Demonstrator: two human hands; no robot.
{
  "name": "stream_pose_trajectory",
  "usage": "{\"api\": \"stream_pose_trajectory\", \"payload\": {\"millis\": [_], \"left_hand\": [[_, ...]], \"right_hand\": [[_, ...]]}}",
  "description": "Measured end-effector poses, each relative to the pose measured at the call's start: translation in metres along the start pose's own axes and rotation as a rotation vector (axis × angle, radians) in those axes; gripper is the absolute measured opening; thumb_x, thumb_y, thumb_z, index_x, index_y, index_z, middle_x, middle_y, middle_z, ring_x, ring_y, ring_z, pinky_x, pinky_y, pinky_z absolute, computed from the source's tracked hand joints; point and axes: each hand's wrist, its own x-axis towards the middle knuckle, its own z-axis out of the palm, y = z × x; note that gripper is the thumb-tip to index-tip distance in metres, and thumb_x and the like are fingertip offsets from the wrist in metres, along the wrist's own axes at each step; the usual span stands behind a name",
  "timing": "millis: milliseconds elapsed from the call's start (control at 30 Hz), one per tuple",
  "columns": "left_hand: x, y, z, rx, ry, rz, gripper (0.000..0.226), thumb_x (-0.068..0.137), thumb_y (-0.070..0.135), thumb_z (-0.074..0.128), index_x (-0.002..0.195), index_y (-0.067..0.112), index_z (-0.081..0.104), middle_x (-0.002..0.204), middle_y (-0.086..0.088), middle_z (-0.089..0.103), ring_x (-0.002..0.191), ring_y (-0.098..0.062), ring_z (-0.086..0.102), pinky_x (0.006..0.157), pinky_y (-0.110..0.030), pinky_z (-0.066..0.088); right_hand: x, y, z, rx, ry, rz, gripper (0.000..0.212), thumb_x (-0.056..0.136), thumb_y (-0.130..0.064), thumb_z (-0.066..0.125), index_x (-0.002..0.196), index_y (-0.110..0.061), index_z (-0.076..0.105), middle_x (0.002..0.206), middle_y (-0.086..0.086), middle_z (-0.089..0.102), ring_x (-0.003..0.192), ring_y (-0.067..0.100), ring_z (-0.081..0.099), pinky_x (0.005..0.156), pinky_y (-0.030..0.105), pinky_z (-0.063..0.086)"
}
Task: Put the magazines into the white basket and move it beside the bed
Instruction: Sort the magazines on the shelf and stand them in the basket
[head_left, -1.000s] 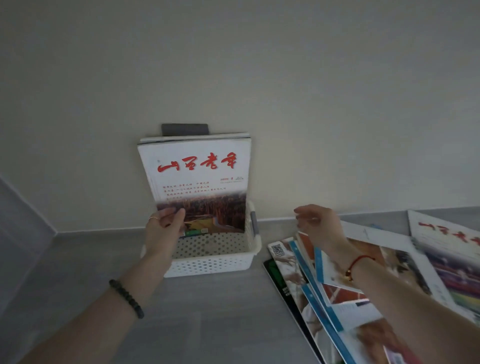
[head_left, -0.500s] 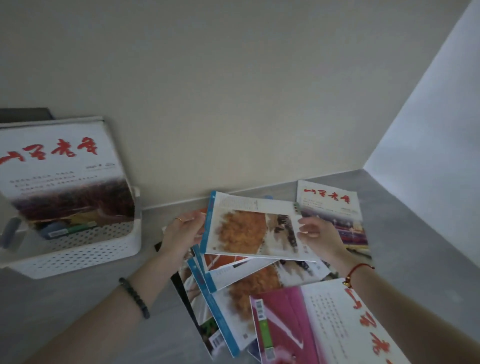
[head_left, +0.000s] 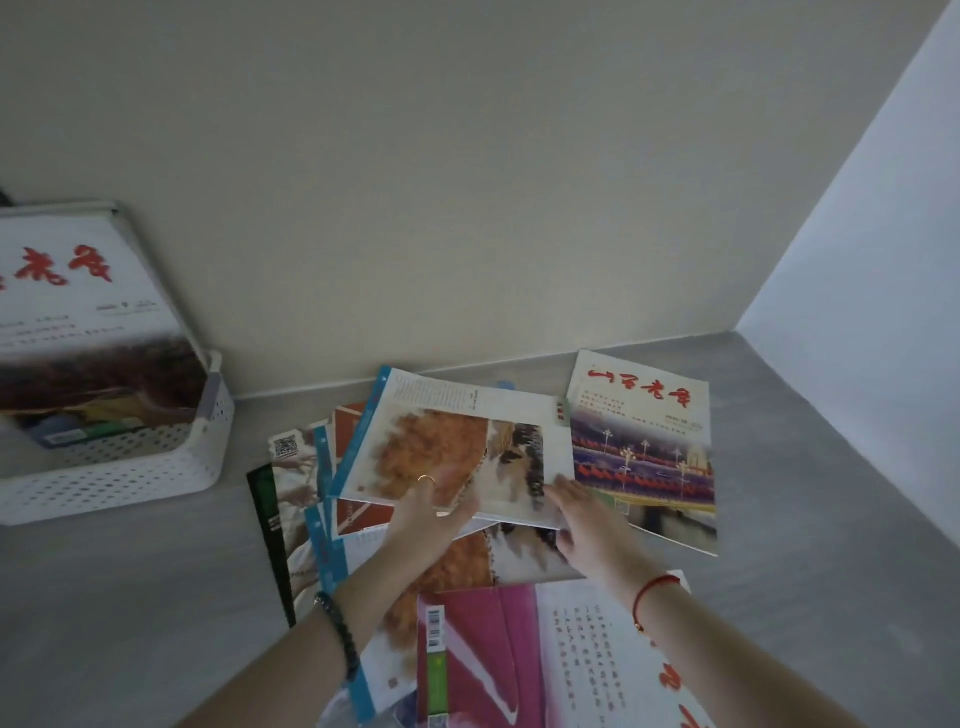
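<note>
A white perforated basket (head_left: 156, 467) stands on the grey floor at the left, against the wall. Several magazines (head_left: 78, 312) stand upright in it, the front one with a red title. A loose pile of magazines (head_left: 311, 519) lies fanned out on the floor in the middle. On top is a magazine with an orange picture and a blue spine (head_left: 457, 436), its near edge raised. My left hand (head_left: 431, 509) grips that near edge, fingers on the cover. My right hand (head_left: 582, 525) holds its near right corner. Both hands are slightly blurred.
A red-titled magazine (head_left: 644, 447) lies flat to the right of the pile. A pink one (head_left: 483, 660) lies nearest me, under my forearms. The beige back wall (head_left: 467, 208) meets a white wall (head_left: 883, 260) at the right corner. Bare grey floor (head_left: 130, 597) lies to the left.
My view has swung right from the basket to the pile. My left hand left the magazine in the basket. Both hands took the orange-picture magazine, then slid to its near edge.
</note>
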Motion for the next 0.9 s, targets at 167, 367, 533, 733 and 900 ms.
{"api": "stream_pose_trajectory", "payload": {"millis": [167, 367, 533, 733, 900], "left_hand": [[-0.004, 0.001, 0.0, 0.413, 0.067, 0.12, 0.053, 0.085, 0.036, 0.055, 0.136, 0.027, 0.038, 0.131, 0.0, 0.054, 0.126, -0.018, 0.045, 0.105, -0.029, 0.03], [0.0, 0.029, -0.036, 0.358, 0.3, 0.334, 0.029, 0.093, 0.024, 0.045, 0.117, 0.018, 0.06, 0.114, -0.005, 0.067, 0.106, -0.023, 0.061, 0.092, -0.032, 0.045], [-0.012, 0.067, -0.11, -0.187, 0.416, 0.292, 0.02, 0.093, 0.022, 0.045, 0.105, 0.015, 0.06, 0.098, -0.007, 0.069, 0.085, -0.023, 0.066, 0.074, -0.035, 0.055], [-0.039, 0.065, -0.189, -0.679, 0.398, 0.165, 0.023, 0.091, 0.023, 0.049, 0.109, 0.014, 0.059, 0.096, -0.001, 0.069, 0.093, -0.022, 0.065, 0.083, -0.038, 0.053], [-0.06, 0.043, -0.242, -0.665, 0.415, 0.161, 0.014, 0.089, 0.019, 0.052, 0.099, 0.02, 0.062, 0.099, 0.0, 0.068, 0.105, -0.024, 0.062, 0.095, -0.043, 0.048]], "right_hand": [[0.005, 0.005, -0.029, 0.012, 0.095, -0.153, 0.027, 0.092, -0.022, 0.041, 0.108, -0.018, 0.062, 0.102, 0.001, 0.069, 0.092, 0.018, 0.065, 0.078, 0.03, 0.052], [0.014, -0.039, -0.114, 0.473, 0.478, -0.244, 0.02, 0.079, -0.03, 0.062, 0.086, -0.014, 0.07, 0.076, -0.005, 0.071, 0.067, 0.003, 0.061, 0.066, 0.024, 0.05], [0.024, -0.061, -0.165, 0.681, 0.644, -0.094, 0.066, 0.071, -0.023, 0.073, 0.13, -0.017, 0.043, 0.133, -0.001, 0.049, 0.123, 0.014, 0.043, 0.105, 0.033, 0.033], [0.028, -0.094, -0.146, 0.986, 0.267, 0.119, 0.089, 0.072, -0.034, 0.07, 0.142, -0.026, 0.015, 0.149, 0.004, 0.03, 0.132, 0.023, 0.036, 0.107, 0.047, 0.033], [0.044, -0.165, -0.135, 1.199, 0.22, -0.091, 0.017, 0.086, -0.009, 0.055, 0.096, -0.021, 0.062, 0.107, 0.007, 0.068, 0.09, 0.017, 0.066, 0.068, 0.024, 0.058]]}}
